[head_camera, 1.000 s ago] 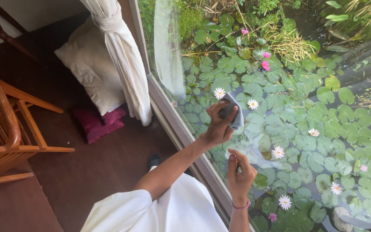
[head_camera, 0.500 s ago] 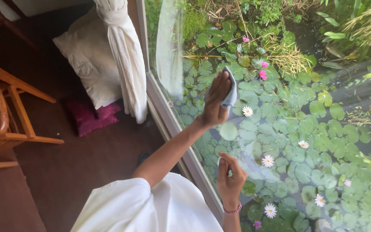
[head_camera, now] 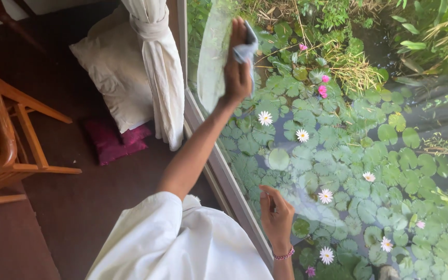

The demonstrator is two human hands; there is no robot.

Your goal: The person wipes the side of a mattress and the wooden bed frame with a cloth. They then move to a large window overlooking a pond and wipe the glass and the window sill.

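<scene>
a: left hand [head_camera: 236, 62] is high on the window glass [head_camera: 338, 155], fingers pressed together over a pale blue cloth [head_camera: 247, 51], flat against the pane.

b: and the right hand [head_camera: 276, 215]?

a: low on the same glass, near the frame [head_camera: 224, 176]. fingers look curled; i cannot tell whether they pinch anything.

b: around them?

a: tied white curtain [head_camera: 156, 72] just left, wooden chair [head_camera: 1, 140] well apart, lily pond [head_camera: 369, 171] beyond.

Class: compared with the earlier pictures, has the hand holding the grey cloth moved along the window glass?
Yes. The left hand with the crumpled grey cloth has slid up the glass, away from the white water-lily flower.
</scene>
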